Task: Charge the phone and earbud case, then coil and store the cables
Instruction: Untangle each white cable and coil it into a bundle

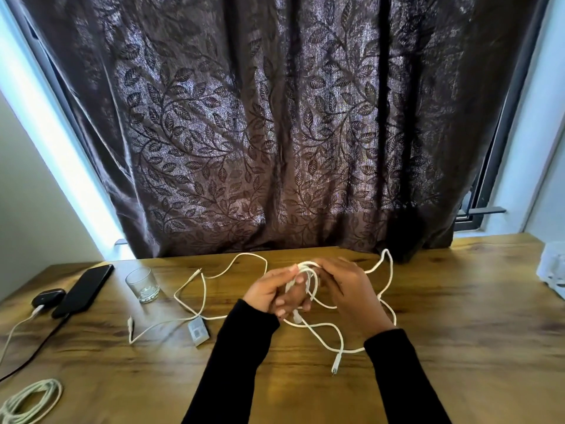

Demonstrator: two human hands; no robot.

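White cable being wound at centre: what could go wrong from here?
1. The white cable trails in loose loops on the table around both hands; they may snag while the left hand and right hand wind.
2. Another loose cable lies beside the glass; tugging could tip it.

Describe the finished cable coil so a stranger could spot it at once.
Start at the wooden desk and go to its near left corner, well below the phone and earbud case. The cable coil lies there, cut off by the picture's edge. Unlike the loose white cable sprawled between the hands, it is wound in neat rings.
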